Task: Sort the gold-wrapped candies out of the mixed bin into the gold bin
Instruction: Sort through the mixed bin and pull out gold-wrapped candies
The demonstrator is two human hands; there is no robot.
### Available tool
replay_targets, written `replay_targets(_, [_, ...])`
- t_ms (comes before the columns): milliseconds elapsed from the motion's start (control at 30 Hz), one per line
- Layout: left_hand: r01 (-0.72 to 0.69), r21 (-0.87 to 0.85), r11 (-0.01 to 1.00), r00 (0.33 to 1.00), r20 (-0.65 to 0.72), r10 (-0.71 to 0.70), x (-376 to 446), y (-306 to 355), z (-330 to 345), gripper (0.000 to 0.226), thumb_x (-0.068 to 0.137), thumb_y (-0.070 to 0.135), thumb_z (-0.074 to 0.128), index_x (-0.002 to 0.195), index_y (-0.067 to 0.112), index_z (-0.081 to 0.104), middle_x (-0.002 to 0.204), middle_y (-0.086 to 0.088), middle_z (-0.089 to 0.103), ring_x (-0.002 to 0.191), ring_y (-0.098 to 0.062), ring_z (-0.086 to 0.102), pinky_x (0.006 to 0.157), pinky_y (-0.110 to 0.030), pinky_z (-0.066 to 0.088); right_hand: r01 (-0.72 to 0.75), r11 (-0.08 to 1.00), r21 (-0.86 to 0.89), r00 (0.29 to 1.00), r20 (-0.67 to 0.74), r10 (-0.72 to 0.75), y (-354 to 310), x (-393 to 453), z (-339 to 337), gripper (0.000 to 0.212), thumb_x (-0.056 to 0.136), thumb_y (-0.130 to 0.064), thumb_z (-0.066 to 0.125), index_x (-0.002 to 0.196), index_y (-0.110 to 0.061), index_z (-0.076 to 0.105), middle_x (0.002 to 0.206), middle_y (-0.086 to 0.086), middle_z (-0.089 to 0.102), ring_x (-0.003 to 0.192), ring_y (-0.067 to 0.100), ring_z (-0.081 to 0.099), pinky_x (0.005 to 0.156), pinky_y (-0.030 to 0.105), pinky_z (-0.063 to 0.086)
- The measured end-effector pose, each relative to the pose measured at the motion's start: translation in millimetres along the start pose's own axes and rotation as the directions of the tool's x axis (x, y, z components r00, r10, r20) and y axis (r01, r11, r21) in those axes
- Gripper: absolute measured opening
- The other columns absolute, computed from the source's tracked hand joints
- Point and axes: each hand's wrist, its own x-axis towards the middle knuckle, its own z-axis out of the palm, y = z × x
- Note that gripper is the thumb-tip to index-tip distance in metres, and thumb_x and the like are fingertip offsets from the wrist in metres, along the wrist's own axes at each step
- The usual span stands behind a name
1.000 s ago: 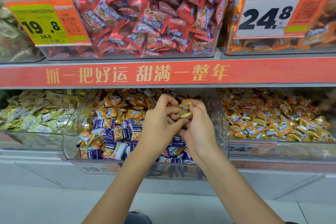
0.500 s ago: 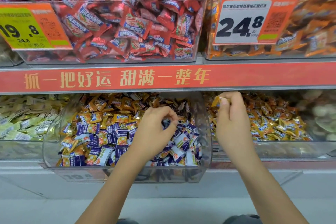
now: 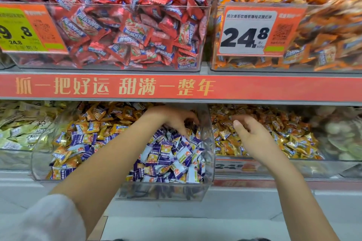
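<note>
The clear mixed bin (image 3: 168,191) on the lower shelf holds gold-wrapped candies (image 3: 109,121) towards the back and purple-and-white candies (image 3: 166,154) at the front. My left hand (image 3: 174,119) reaches deep into its back right corner, palm down. Its fingertips are curled into the pile and hidden, so I cannot see if they hold anything. The gold bin (image 3: 305,168) to the right is full of gold candies (image 3: 290,139). My right hand (image 3: 250,135) hovers over that bin's left part, fingers loosely curled, with no candy visible in it.
The red shelf edge strip (image 3: 254,88) hangs just above both hands. Above it stand a bin of red candies (image 3: 125,31) and a bin of orange candies (image 3: 323,31). A pale-green candy bin (image 3: 17,135) sits at the left, and a blurred bin (image 3: 340,135) at the far right.
My right hand carried a gold candy from the mixed bin over the gold bin, and the candy is no longer seen in it. My left hand pushed further back and right into the mixed bin.
</note>
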Motion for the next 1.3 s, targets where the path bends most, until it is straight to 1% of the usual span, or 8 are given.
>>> replay_targets(67, [0.016,0.067,0.998,0.995,0.099,-0.023,11,4,0,0.061,0.085,0.023,0.070,0.137,0.031,0.040,0.153,0.000,0.025,0.111,-0.024,0.052,0.073,-0.024,0.052,-0.002,1.000,0.029,1.000,-0.010,0.002,0,1,0,0.034,0.101,-0.032,0.040,0.131,-0.020,0.050,0.117,0.001,0.058,0.094,0.012,0.049,0.079,0.027,0.036])
replay_targets(200, [0.035,0.273,0.961,0.983,0.163,-0.083,23,13,6,0.071,0.090,0.014,0.063,0.148,0.029,0.026,0.159,-0.003,0.013,0.142,-0.026,0.023,0.101,-0.035,0.036,-0.008,1.000,0.026,1.000,0.031,0.007,-2,2,2,0.037,0.100,-0.036,0.042,0.133,-0.022,0.046,0.124,0.003,0.057,0.105,0.019,0.053,0.082,0.028,0.038])
replay_targets(333, [0.035,0.269,0.963,0.972,0.216,-0.095,27,14,6,0.070,0.095,0.019,0.056,0.152,0.026,0.015,0.158,-0.003,0.018,0.123,-0.024,0.047,0.087,-0.033,0.042,0.013,1.000,0.013,0.997,0.081,-0.014,-8,-1,4,0.036,0.099,-0.035,0.043,0.134,-0.024,0.044,0.111,-0.001,0.057,0.084,0.015,0.053,0.073,0.027,0.038])
replay_targets(633, [0.039,-0.305,0.951,0.992,-0.100,-0.073,-32,-24,-6,0.063,0.081,0.044,0.071,0.135,0.032,0.041,0.149,-0.001,0.037,0.135,-0.025,0.038,0.103,-0.032,0.037,0.046,0.991,0.126,0.999,0.005,-0.047,-13,0,2,0.039,0.098,-0.028,0.048,0.136,-0.022,0.044,0.133,-0.004,0.053,0.111,0.012,0.051,0.089,0.026,0.039])
replay_targets(867, [-0.040,-0.373,0.927,0.860,-0.485,-0.158,-105,-34,13,0.035,0.077,0.033,0.077,0.104,0.027,0.056,0.137,0.006,0.045,0.076,-0.018,0.064,0.053,-0.016,0.040,0.250,0.928,0.276,0.951,-0.249,-0.182,-45,-19,19,0.019,0.093,-0.011,0.053,0.092,-0.026,0.065,0.081,-0.010,0.066,0.074,0.006,0.061,0.066,0.027,0.053])
replay_targets(1000, [-0.062,-0.440,0.896,0.809,-0.548,-0.213,-118,-37,28,0.036,0.070,0.034,0.082,0.096,0.027,0.058,0.120,0.014,0.044,0.096,-0.010,0.047,0.076,-0.032,0.042,0.403,0.861,0.311,0.897,-0.320,-0.305,-75,-45,30,0.022,0.092,-0.005,0.054,0.090,-0.024,0.067,0.070,-0.011,0.062,0.064,0.008,0.054,0.051,0.016,0.040])
replay_targets(1167, [-0.201,-0.567,0.799,0.747,-0.617,-0.250,-119,-45,42,0.019,0.083,0.044,0.064,0.098,0.032,0.062,0.105,0.010,0.065,0.082,-0.018,0.061,0.072,-0.035,0.053,0.400,0.813,0.423,0.912,-0.101,-0.397,-100,-67,62,0.023,0.095,-0.010,0.050,0.097,-0.025,0.067,0.081,-0.012,0.061,0.071,0.011,0.059,0.056,0.030,0.053])
replay_targets(1300, [-0.258,-0.694,0.672,0.754,-0.580,-0.309,-112,-48,43,0.065,0.080,0.062,0.041,0.125,0.017,0.056,0.072,-0.005,0.050,0.062,-0.016,0.047,0.060,-0.027,0.041,0.274,0.866,0.418,0.956,-0.019,-0.293,-97,-57,82,0.028,0.097,-0.009,0.043,0.103,-0.025,0.065,0.091,-0.018,0.061,0.086,0.003,0.061,0.075,0.030,0.054])
